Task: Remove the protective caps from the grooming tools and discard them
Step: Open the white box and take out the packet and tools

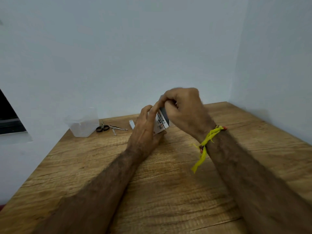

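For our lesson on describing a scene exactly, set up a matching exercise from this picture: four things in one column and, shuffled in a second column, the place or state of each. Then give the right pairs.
Column 1
1. small printed box
2. scissors
3. clear plastic container
4. yellow string

Column 2
A. tied round the right wrist
B. standing at the far left corner of the wooden table
C. held between the left hand and the right hand
D. lying flat, just right of the container

Pairs: 1-C, 2-D, 3-B, 4-A
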The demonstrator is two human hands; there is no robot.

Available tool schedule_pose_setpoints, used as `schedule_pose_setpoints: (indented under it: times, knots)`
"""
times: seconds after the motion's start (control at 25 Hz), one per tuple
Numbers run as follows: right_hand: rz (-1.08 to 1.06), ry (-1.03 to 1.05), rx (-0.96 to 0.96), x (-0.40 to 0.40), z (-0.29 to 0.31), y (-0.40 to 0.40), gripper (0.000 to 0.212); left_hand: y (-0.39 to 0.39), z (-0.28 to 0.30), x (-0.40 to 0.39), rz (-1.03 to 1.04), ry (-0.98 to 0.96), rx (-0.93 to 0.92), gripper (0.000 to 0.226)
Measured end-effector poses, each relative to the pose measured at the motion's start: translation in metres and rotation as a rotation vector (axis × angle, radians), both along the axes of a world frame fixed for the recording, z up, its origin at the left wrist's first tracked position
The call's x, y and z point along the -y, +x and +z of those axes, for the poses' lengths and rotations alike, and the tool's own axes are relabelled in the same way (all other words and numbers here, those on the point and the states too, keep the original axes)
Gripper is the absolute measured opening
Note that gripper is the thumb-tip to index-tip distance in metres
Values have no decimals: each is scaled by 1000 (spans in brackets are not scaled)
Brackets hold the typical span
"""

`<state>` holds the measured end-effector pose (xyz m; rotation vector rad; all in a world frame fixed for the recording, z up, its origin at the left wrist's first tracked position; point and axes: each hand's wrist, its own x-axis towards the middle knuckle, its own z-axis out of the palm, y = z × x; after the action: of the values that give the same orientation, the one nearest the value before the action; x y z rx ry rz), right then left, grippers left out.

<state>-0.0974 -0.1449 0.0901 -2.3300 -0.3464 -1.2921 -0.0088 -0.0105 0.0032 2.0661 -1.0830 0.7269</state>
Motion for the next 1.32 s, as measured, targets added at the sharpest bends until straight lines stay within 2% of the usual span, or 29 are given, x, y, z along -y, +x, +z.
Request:
schedule_pose_setpoints:
  times: [0.08, 0.32, 0.44, 0.64, 0.76, 0.84, 0.96, 1.04, 1.2, 1.24, 1.32]
  knots:
    - [-15, -11, -242, 2, -6, 5, 38, 2, 2, -3, -15, -44, -8, 96]
    - [84, 83, -442, 18, 8, -5, 41, 2, 5, -5, -51, -159, 43, 99]
    - [126, 133, -487, 18, 13, -8, 35, 2, 5, -6, -59, -222, 71, 96]
    - [239, 283, -650, 23, 19, -19, 10, 2, 5, -7, -49, -271, 123, 93]
    - [166, 288, -633, 20, 17, -17, 8, 3, 6, -7, -50, -279, 125, 91]
    - [50, 191, -572, 16, 14, -12, 14, 3, 6, -7, -33, -263, 124, 91]
    - [-99, 5, -481, 1, 1, -5, 18, 1, 6, -7, 22, -169, 94, 91]
    - [-120, 11, -469, -4, -12, 4, 19, 4, 17, -9, 99, -14, 159, 94]
    - [13, 575, -655, 20, -23, 20, 15, 1, 58, -5, 147, 459, 383, 99]
    - [36, 655, -708, 25, -23, 19, 14, -2, 63, -2, 149, 522, 382, 99]
    - [86, 708, -747, 27, -23, 16, 13, -4, 59, -1, 131, 525, 274, 98]
